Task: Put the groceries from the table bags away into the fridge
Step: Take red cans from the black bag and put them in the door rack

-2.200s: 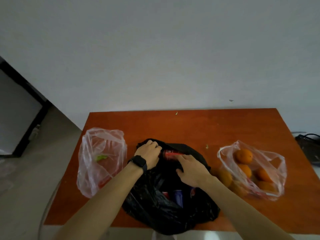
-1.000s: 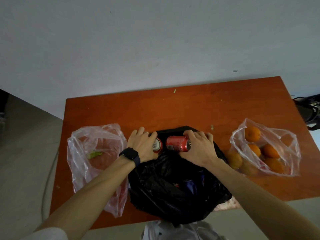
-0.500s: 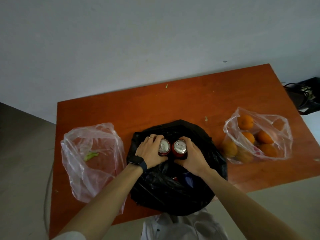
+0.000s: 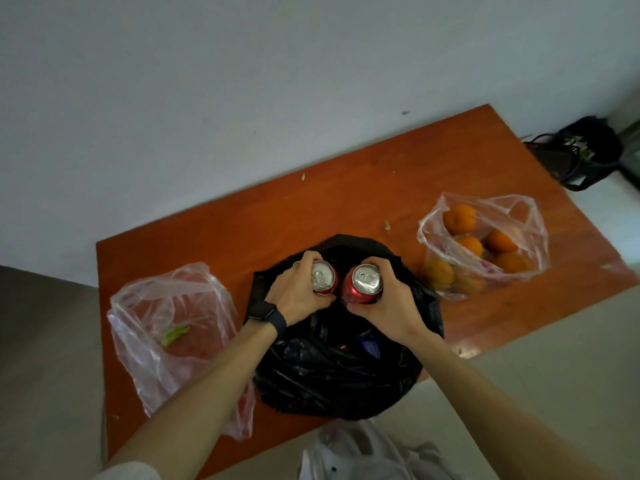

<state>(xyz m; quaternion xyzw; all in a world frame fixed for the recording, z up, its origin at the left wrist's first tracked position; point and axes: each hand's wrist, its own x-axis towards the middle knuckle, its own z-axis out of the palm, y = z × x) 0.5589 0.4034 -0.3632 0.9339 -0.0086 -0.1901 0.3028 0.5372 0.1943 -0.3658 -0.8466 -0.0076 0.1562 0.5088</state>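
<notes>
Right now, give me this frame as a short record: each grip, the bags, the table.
left grip: holds left red can
right grip: holds right red can
cans: side by side, silver tops toward camera, above black bag
right clear bag: oranges
left clear bag: green scrap
table: orange-brown, against wall
fridge: not in view

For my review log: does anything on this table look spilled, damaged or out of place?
Minor only: small green scraps lie loose on the table, and the black bag slightly overhangs its near edge. Nothing looks spilled.
</notes>
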